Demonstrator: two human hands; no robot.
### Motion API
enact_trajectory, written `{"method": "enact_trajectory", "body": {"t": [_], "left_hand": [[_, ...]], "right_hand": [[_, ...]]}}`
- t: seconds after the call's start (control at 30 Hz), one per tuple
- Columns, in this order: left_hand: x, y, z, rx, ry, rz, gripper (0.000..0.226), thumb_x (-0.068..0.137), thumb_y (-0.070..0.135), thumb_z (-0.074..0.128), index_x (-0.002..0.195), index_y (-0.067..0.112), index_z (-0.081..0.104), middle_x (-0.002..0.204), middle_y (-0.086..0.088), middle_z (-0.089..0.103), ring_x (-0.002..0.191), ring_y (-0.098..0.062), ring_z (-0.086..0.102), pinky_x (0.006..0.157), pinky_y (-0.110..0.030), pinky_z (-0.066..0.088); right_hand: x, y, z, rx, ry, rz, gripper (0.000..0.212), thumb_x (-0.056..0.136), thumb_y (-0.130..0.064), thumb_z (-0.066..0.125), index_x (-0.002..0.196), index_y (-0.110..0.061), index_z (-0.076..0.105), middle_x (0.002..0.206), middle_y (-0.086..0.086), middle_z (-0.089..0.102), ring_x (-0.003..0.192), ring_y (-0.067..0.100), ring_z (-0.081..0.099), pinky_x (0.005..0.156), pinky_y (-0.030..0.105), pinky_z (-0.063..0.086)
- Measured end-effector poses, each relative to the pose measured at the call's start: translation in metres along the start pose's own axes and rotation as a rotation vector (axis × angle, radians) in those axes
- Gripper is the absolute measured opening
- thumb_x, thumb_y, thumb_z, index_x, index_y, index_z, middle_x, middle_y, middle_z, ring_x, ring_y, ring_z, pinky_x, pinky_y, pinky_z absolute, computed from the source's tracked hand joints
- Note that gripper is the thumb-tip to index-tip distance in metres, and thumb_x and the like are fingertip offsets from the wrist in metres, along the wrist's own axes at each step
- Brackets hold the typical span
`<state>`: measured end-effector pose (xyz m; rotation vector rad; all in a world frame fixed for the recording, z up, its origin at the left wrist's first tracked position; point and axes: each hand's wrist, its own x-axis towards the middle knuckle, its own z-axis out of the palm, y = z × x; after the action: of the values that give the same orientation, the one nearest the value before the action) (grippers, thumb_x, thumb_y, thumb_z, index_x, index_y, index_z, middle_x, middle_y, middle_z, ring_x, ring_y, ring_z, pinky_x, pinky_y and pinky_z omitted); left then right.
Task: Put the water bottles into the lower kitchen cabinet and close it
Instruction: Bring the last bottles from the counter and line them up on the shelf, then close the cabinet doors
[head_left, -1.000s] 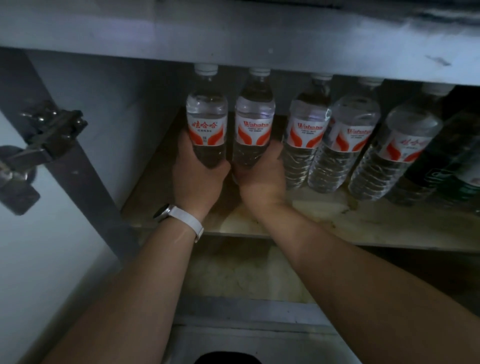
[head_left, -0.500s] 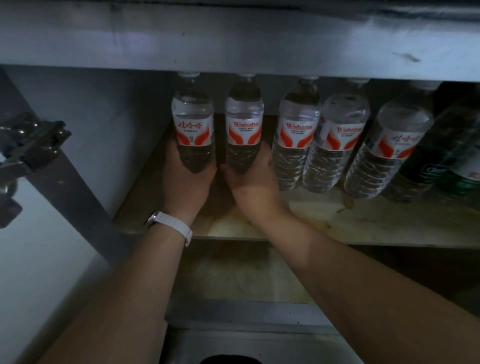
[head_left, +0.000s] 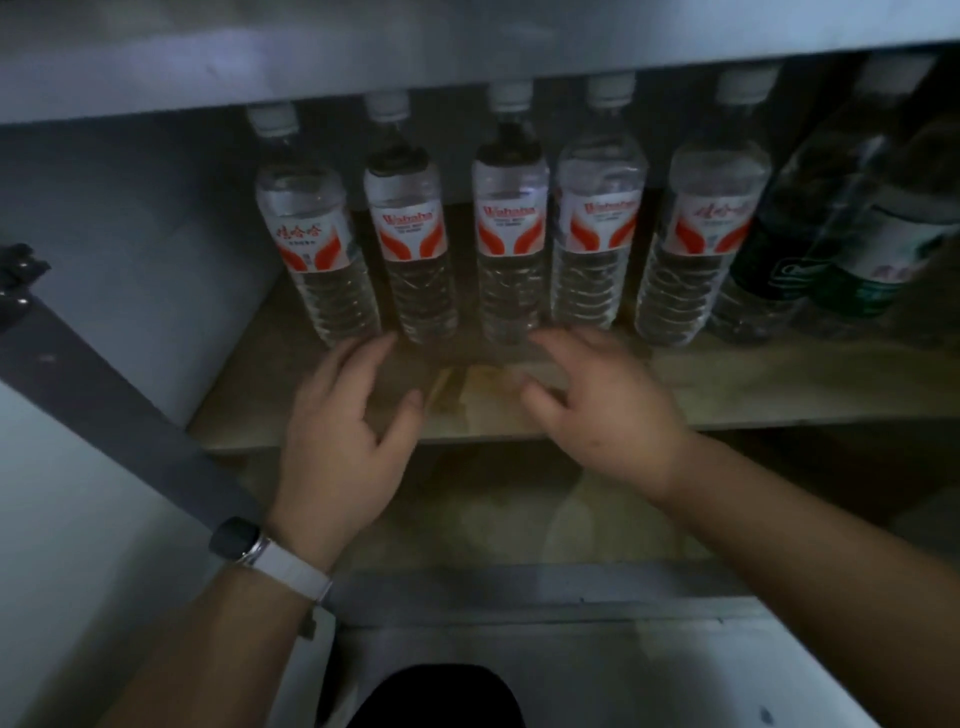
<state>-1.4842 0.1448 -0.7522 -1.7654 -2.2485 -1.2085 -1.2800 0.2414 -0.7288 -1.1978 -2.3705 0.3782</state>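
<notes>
Several clear water bottles with red and white labels stand upright in a row on the cabinet shelf (head_left: 779, 384). The leftmost bottle (head_left: 311, 244) and the second bottle (head_left: 413, 244) stand free beside the others. My left hand (head_left: 343, 431), with a white-strapped watch on its wrist, hovers just in front of them with relaxed, spread fingers and holds nothing. My right hand (head_left: 602, 400) hovers in front of the third bottle (head_left: 511, 244), fingers loosely spread, empty and slightly blurred.
Dark green-labelled bottles (head_left: 810, 249) stand at the right end of the row. The open cabinet door (head_left: 67, 519) with its hinge (head_left: 21, 280) is at the left. A lower compartment floor (head_left: 493, 519) lies beneath the shelf, and the counter edge (head_left: 467, 52) overhangs above.
Both hands have let go of the two left bottles and drawn back toward me. The two bottles now stand on the shelf in line with the others.
</notes>
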Motion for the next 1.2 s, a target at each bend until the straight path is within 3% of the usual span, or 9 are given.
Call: {"method": "enact_trajectory", "body": {"t": [0.17, 0.3, 0.53, 0.73, 0.97, 1.2], "left_hand": [[-0.007, 0.028, 0.016, 0.177, -0.130, 0.261, 0.047, 0.091, 0.040, 0.054, 0.131, 0.017, 0.062, 0.136, -0.005, 0.058, 0.125, -0.028, 0.052, 0.101, -0.050, 0.046], [-0.012, 0.056, 0.027, 0.281, -0.215, 0.350, 0.047, 0.090, 0.038, 0.055, 0.131, 0.016, 0.063, 0.132, -0.009, 0.061, 0.122, -0.032, 0.055, 0.098, -0.047, 0.045], [-0.025, 0.129, 0.005, 0.309, -0.405, 0.362, 0.048, 0.087, 0.037, 0.057, 0.131, 0.017, 0.062, 0.132, -0.011, 0.061, 0.120, -0.035, 0.056, 0.097, -0.048, 0.049], [-0.034, 0.204, -0.048, 0.330, -0.563, 0.384, 0.049, 0.087, 0.036, 0.051, 0.128, 0.015, 0.066, 0.134, -0.012, 0.062, 0.125, -0.031, 0.050, 0.100, -0.044, 0.038], [-0.023, 0.278, -0.122, 0.389, -0.652, 0.394, 0.050, 0.089, 0.036, 0.047, 0.131, 0.015, 0.065, 0.138, -0.013, 0.060, 0.129, -0.034, 0.052, 0.104, -0.043, 0.032], [-0.024, 0.336, -0.182, 0.490, -0.734, 0.243, 0.053, 0.089, 0.038, 0.046, 0.134, 0.015, 0.062, 0.140, -0.014, 0.058, 0.128, -0.036, 0.055, 0.099, -0.050, 0.046]], "right_hand": [[-0.025, 0.052, -0.024, -0.245, -0.064, -0.055, 0.063, 0.085, -0.059, 0.034, 0.134, -0.025, 0.053, 0.135, -0.001, 0.054, 0.123, 0.024, 0.048, 0.096, 0.041, 0.043], [-0.042, 0.067, -0.045, -0.301, -0.122, -0.036, 0.064, 0.086, -0.060, 0.034, 0.135, -0.024, 0.054, 0.137, 0.001, 0.055, 0.127, 0.027, 0.048, 0.101, 0.045, 0.040], [-0.075, 0.067, -0.112, -0.194, -0.256, 0.104, 0.058, 0.086, -0.054, 0.042, 0.127, -0.018, 0.062, 0.126, 0.006, 0.062, 0.115, 0.032, 0.055, 0.095, 0.045, 0.044], [-0.111, 0.049, -0.198, -0.220, -0.310, 0.136, 0.054, 0.083, -0.049, 0.048, 0.117, -0.012, 0.067, 0.114, 0.009, 0.066, 0.105, 0.035, 0.059, 0.086, 0.044, 0.049], [-0.133, 0.024, -0.294, -0.270, -0.408, 0.157, 0.056, 0.088, -0.053, 0.042, 0.126, -0.017, 0.062, 0.124, 0.006, 0.061, 0.114, 0.033, 0.055, 0.097, 0.047, 0.045], [-0.158, 0.016, -0.374, -0.320, -0.507, 0.176, 0.062, 0.090, -0.058, 0.034, 0.136, -0.020, 0.052, 0.138, 0.004, 0.052, 0.126, 0.029, 0.046, 0.105, 0.043, 0.035]]}}
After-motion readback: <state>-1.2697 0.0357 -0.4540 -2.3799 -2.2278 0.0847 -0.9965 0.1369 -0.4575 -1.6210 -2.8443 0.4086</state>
